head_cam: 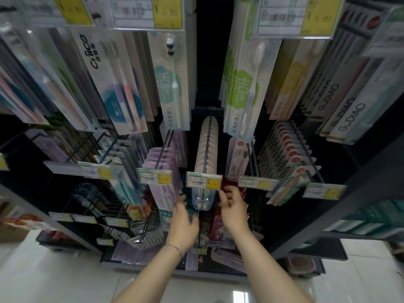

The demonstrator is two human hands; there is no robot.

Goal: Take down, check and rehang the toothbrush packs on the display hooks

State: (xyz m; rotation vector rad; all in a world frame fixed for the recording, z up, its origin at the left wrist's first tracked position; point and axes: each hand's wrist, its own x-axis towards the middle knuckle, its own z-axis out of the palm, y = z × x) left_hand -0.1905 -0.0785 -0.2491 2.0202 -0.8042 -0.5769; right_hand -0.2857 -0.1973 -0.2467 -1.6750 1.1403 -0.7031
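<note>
Early stage, by estimate: front clear toothbrush pack (202, 199) hangs on the centre hook (209, 136), full row behind it; right hand (232, 207) spread loosely just right of it, left hand (185, 218) at its left edge, grip indeterminate; price tag (204, 181) and neighbouring purple packs (157, 162) crowd removal.

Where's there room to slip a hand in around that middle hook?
Widest gap: the dark strip between the teal pack and green pack above. A narrower slot lies between the clear packs and lavender packs. Right of the clear packs, the pink pack crowds in.
</note>
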